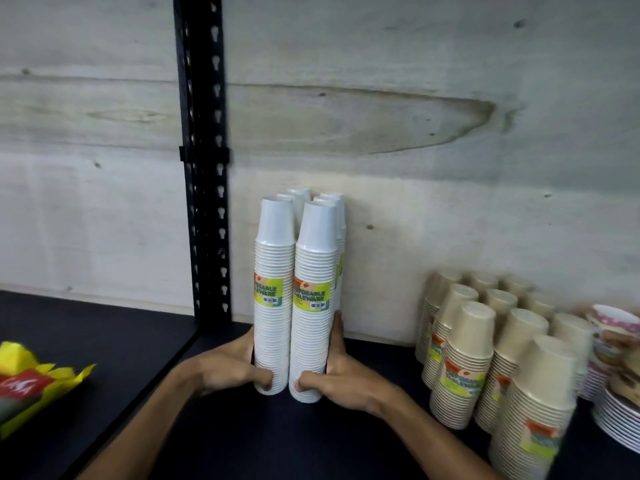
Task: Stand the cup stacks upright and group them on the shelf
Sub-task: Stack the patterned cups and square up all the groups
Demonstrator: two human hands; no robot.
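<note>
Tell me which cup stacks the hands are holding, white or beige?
The white cup stacks, beside the black post; both hands clasp them at the base. The beige stacks stand untouched further right.

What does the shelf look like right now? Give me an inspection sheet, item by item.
Surface: dark shelf, wooden back panel behind.
Job's things: white cup stacks upright, grouped tightly near the black upright post; beige cup stacks upright, grouped at right.
Clutter: yellow packet at left; stacked plates at far right.
Grippers: left hand and right hand grip the front white stacks near their bases.
Cables: nothing seen.
Surroundings: nothing else seen.
</note>
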